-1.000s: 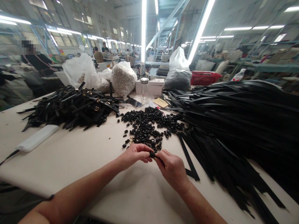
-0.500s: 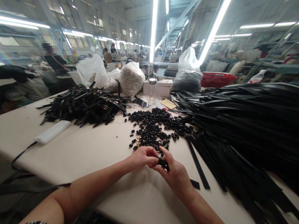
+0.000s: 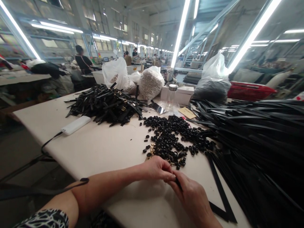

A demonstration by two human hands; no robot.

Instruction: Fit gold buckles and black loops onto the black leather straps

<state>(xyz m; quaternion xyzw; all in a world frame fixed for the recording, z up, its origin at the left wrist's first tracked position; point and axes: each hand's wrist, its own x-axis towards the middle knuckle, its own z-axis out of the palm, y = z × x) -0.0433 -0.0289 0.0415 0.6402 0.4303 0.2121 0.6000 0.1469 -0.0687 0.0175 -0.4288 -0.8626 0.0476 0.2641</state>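
Lettering first: the yellowish card (image 3: 187,113) has faint marking, too small to read, and the white item (image 3: 300,96) at the right edge shows red marks, cut off. My left forearm comes in from the lower left, patterned sleeve (image 3: 45,219) at the upper arm, palm turned inward, thumb and fingers of my left hand (image 3: 156,170) pinched narrow; can't tell if they grip anything. My right hand (image 3: 192,193) comes up from the lower right, fingers curled toward the left fingertips, closed on a small black piece (image 3: 178,183) (mostly hidden, so exact shape unclear). Both hands meet low over the counter (image 3: 111,152), just on the near side of the small black loops (image 3: 169,134), with gold-coloured pieces (image 3: 152,148) at that heap's left edge. Left of it: buckled black straps (image 3: 102,104), white power bank-like block (image 3: 76,125) with a dark cord. Right: long black strips (image 3: 256,133). Behind: phone (image 3: 158,108), glass jar (image 3: 172,95), white box (image 3: 184,95), filled plastic bags (image 3: 151,84), red basket (image 3: 250,91). Person in dark clothes (image 3: 83,64), far left background.
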